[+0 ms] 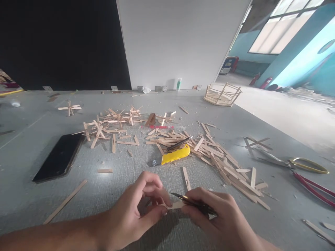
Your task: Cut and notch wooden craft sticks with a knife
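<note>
At the bottom middle my left hand pinches one end of a short craft stick between thumb and fingers. Beside it, my right hand is closed round a slim black pointed tool; its thin tip points left above the stick. Its exact kind is hard to make out. The stick's right end meets the fingers of my right hand. Just beyond my hands lies another craft stick. Further off rests a yellow utility knife, its blade end toward the left.
A pile of craft sticks spreads across the table's middle. The black phone lies at left. Scissors and a red-handled tool lie at right. A stick frame and a glue stick stand at the back.
</note>
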The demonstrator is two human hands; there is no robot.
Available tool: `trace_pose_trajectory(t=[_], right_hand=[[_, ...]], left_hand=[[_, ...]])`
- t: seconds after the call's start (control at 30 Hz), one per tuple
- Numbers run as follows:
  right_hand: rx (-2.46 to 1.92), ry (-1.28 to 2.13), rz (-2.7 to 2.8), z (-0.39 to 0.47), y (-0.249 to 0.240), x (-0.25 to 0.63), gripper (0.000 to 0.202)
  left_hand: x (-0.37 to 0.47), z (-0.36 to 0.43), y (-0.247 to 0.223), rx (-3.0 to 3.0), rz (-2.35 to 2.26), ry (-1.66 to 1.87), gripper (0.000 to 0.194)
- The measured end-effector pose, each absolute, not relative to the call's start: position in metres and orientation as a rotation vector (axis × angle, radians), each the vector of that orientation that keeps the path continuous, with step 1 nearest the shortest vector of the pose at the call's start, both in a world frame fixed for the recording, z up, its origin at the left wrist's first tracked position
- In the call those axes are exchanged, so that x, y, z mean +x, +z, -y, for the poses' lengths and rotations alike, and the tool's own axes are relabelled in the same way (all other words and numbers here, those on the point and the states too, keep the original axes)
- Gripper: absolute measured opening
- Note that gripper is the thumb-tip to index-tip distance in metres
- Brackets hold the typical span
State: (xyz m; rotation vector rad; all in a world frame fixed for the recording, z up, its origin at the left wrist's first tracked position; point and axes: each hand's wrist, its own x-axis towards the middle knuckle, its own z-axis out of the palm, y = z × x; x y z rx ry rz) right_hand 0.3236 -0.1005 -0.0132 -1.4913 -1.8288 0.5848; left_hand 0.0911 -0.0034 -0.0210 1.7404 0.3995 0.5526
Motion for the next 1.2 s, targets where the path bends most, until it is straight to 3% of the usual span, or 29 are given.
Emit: trace_pose_trajectory(t=[0.53, 1.2], right_hand=[[-1.393, 0.586, 1.809, 0.103, -0.024, 0.314, 0.014], [-1.437, 0.541, 1.8, 0.102, -0.025, 0.312, 0.02]], left_hand=[[0.096, -0.008, -0.018, 1.414, -0.326, 0.237, 0.05], [0.094, -0.007, -0.011, 1.555, -0.31, 0.23, 0.017]])
